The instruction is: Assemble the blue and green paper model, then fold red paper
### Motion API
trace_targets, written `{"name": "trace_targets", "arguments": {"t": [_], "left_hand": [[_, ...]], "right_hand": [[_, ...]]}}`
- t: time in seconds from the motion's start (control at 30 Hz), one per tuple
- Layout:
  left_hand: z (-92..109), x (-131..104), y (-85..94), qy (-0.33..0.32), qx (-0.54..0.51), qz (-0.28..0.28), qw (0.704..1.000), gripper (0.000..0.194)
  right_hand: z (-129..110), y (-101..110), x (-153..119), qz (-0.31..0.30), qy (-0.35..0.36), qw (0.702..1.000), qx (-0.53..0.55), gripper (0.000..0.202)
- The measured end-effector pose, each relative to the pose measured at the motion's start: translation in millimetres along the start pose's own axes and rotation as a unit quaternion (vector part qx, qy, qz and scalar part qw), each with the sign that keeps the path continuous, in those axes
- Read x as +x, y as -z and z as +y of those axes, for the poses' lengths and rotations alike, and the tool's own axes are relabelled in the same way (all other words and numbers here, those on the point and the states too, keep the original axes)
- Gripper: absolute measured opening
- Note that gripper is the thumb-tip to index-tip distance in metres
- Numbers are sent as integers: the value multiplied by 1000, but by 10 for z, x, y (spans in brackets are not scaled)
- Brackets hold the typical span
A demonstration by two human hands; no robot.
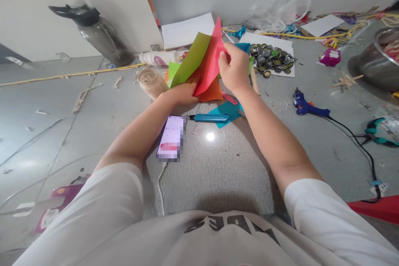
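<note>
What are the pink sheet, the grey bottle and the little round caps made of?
Pink sheet: probably matte paper, being thin and bendy. Grey bottle: likely smooth plastic, since it looks see-through, though maybe glass. Round caps: probably shiny metal; their rims glint.

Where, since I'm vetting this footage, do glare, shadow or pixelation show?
Head view: a bright glare spot on the grey surface, just below the blue cutter; head view: pixel blocks over part of the phone; head view: a soft shadow just beyond the shirt.
</note>
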State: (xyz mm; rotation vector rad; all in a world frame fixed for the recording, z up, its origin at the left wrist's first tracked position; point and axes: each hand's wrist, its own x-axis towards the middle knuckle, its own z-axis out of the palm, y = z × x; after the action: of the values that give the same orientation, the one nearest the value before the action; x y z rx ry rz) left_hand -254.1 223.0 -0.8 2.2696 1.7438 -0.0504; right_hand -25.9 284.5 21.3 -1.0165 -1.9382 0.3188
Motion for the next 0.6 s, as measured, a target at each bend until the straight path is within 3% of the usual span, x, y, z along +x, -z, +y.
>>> {"name": "trace_targets", "arguments": {"t": [0.13, 0.2, 0.23, 0.3, 0.33, 0.4, 0.5, 0.6], "left_hand": [[-67, 73, -81, -12, -37, 8, 999, 92], [-72, 94, -96, -5, -28, -11, 1000, 83], [-68, 99, -100, -2, -22, -20, 1000, 81], [-57, 99, -106, 2, -12, -33, 999, 89], [-52, 97, -109, 6, -8, -40, 999, 96], [-48, 95, -117, 20, -4, -51, 999, 103], [-46, 122, -131, 42, -5, -65, 997, 98], [3, 170, -132, 62, 2, -77, 995, 87]], "right_hand": [[-187, 358, 99, 87, -2, 996, 5, 24], [-330, 587, 131, 206, 23, 978, 14, 33], [-387, 716, 143, 275, 69, 958, 42, 37], [-442, 1004, 162, 333, 169, 917, 138, 38], [-435, 1160, 169, 348, 193, 897, 191, 37], [-368, 1479, 177, 323, 197, 885, 270, 35], [-252, 1884, 149, 319, 152, 907, 228, 50], [-343, 2070, 35, 352, 107, 912, 184, 49]]}}
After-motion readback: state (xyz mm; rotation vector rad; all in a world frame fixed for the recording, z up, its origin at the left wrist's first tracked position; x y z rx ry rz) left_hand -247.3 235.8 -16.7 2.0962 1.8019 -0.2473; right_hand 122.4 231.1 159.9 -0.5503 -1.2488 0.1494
